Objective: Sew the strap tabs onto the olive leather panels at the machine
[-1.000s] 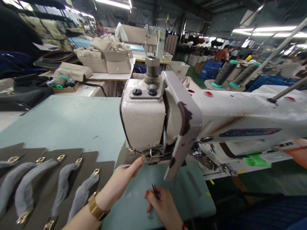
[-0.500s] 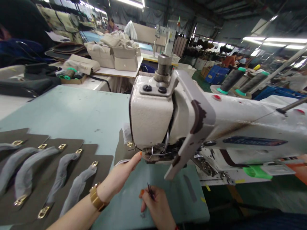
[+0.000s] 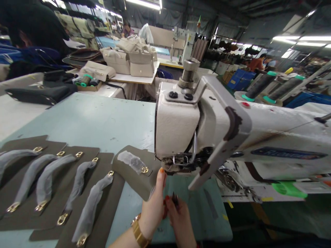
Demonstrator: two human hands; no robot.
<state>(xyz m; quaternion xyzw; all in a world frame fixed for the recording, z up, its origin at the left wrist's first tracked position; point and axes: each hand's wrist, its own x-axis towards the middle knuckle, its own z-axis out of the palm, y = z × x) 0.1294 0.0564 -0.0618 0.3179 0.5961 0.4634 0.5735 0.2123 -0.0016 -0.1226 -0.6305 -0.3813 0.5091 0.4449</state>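
Observation:
My left hand (image 3: 153, 204), with a gold watch on its wrist, is closed on the edge of a brown-grey leather panel (image 3: 133, 181), the thumb pointing up. The panel is partly lifted and curved; it bears a plastic-wrapped handle (image 3: 130, 160) with a gold buckle (image 3: 144, 169). Close by on the right, my right hand (image 3: 181, 217) is closed round small dark thread snips (image 3: 175, 199), tips pointing up. Its fingertips are near my left hand; whether they touch is unclear. Just above both hands is the head of the white sewing machine (image 3: 178, 131).
Several similar panels with wrapped handles (image 3: 88, 210) overlap at the left of the pale green table (image 3: 103, 117). Dark thread cones (image 3: 261, 86) stand behind the machine. Beige bags (image 3: 141, 63) fill a table further back. Other people (image 3: 257, 63) are in the background.
My left hand has drawn back from under the machine head towards my right hand. The leather panel has come out leftwards with it, showing more of its handle. The view has shifted slightly left.

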